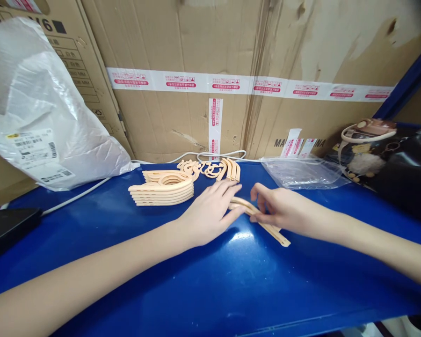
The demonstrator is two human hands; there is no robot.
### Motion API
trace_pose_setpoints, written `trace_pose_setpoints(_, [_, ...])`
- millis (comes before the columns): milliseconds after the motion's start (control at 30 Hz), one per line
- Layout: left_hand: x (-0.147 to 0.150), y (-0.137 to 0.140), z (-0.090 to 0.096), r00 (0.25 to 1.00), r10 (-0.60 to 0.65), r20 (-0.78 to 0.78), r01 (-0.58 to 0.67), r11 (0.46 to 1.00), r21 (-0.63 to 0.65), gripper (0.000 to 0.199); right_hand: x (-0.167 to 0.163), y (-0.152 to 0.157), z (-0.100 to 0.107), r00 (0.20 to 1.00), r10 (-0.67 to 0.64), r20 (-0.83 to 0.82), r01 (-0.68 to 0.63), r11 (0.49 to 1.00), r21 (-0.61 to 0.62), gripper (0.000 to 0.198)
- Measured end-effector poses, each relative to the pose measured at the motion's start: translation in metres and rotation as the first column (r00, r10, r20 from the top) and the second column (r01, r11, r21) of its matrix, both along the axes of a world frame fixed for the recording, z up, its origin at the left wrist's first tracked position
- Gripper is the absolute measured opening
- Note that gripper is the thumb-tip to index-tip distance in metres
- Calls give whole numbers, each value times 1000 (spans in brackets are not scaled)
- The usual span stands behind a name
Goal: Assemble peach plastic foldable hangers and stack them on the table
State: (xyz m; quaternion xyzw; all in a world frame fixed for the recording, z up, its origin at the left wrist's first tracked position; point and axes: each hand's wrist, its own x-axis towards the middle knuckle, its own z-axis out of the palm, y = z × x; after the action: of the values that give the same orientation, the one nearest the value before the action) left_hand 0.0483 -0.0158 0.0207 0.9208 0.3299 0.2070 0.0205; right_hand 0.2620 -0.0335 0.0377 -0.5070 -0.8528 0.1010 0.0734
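Note:
A beige plastic hanger piece [275, 234] slants over the blue surface between my hands, its lower right end pointing toward me. My left hand [210, 213] reaches around its upper left end, thumb in front and fingers behind. With thumb and bent fingers, my right hand [284, 210] grips the piece near its middle; the fingertips are slightly blurred. Left of my hands lies a neat stack of beige folded hangers [161, 193]. Behind my left hand are several loose beige hooks [210, 169] and a few curved hanger arms [230, 169], side by side.
A clear plastic bag [301, 172] lies at the back right, beside a black bag [407, 173] with a plush charm. A white mailing bag [45, 112] leans at the left, near a dark device [12, 229] with a white cable. Large cardboard [182, 42] walls the back.

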Motion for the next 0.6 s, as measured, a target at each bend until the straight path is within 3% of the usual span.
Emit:
trace_pose_setpoints(67, [-16, -11, 2, 996, -89, 9, 89, 992, -86, 33, -7, -12, -1, 993, 90, -82, -89, 996, 18, 25])
trace_pose_setpoints(167, [-36, -19, 4, 997, -77, 10, 77, 988, -137, 17, -18, -9, 3, 972, 206, -116, -195, 976, 94, 21])
trace_pose_setpoints(267, [-46, -22, 5, 999, -35, 32, 40, 986, -160, 13, -23, 20, 9, 954, 290, -77, -250, 910, 330, 19])
trace_pose_setpoints(333, [-49, -23, 5, 999, -25, 45, 33, 983, -179, 12, -25, 48, 11, 953, 302, 2, -276, 869, 411, 26])
trace_pose_setpoints(467, [-51, -27, 5, 998, -31, 51, 41, 980, -193, 13, -26, 98, 5, 965, 242, 99, -262, 888, 377, 35])
trace_pose_setpoints(600, [-51, -30, 5, 999, -29, 39, 37, 978, -205, 12, -24, 126, -4, 972, 195, 128, -229, 906, 357, 39])
